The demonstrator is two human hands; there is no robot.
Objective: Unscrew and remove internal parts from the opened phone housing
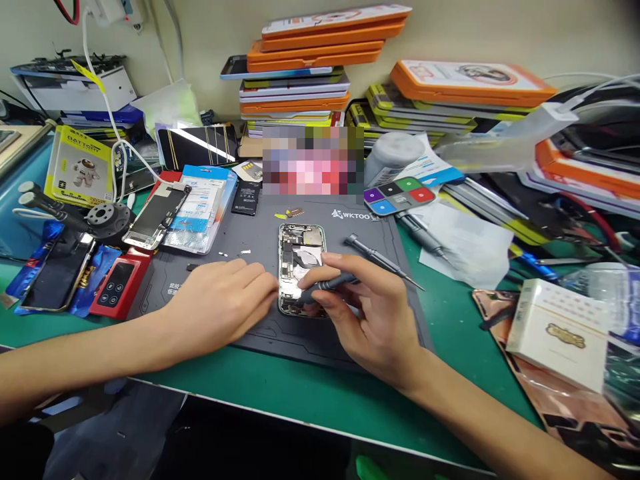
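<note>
An opened phone (300, 257) lies on the dark grey mat, its circuit boards and inner parts exposed. My right hand (375, 313) is closed around a dark screwdriver (333, 285) with a ringed handle, held low over the lower part of the phone. The tool's tip is hidden by my fingers. Against the phone's left edge rests my left hand (225, 303), its fingers curled together; what they pinch, if anything, is hidden. A second screwdriver (383, 259) lies on the mat just right of the phone. Small loose parts (245, 252) are scattered left of it.
A detached screen (157, 215), a blue-and-white packet (197, 210) and a red device (121, 285) crowd the left. Behind the mat (320, 340), a black battery (245, 198) lies before stacked orange boxes (320, 53). A white box (557, 333) and white paper (467, 247) are at right.
</note>
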